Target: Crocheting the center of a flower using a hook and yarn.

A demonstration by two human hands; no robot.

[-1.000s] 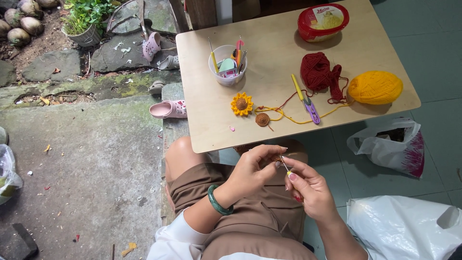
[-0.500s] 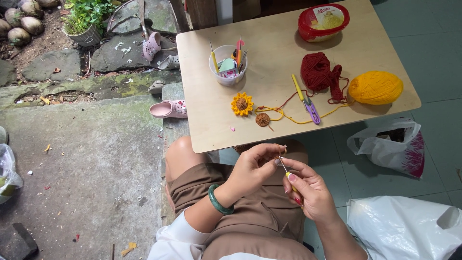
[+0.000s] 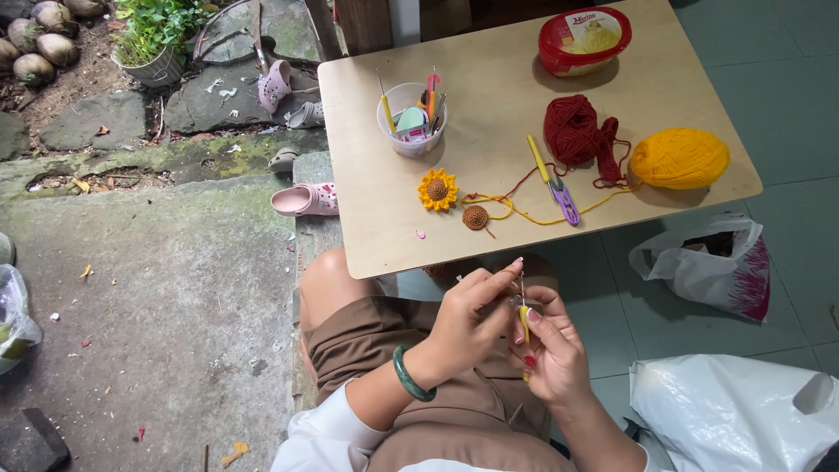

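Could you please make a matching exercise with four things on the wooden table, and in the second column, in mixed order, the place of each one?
Things:
1. yellow yarn ball
2. crocheted sunflower
3. red-lidded tub
4. white cup of hooks

Places:
A. at the far edge of the table, beyond the dark red yarn
B. at the right end of the table
C. just nearer than the white cup, beside the small brown disc
D. towards the left side, beyond the sunflower

Pairs: 1-B, 2-C, 3-A, 4-D
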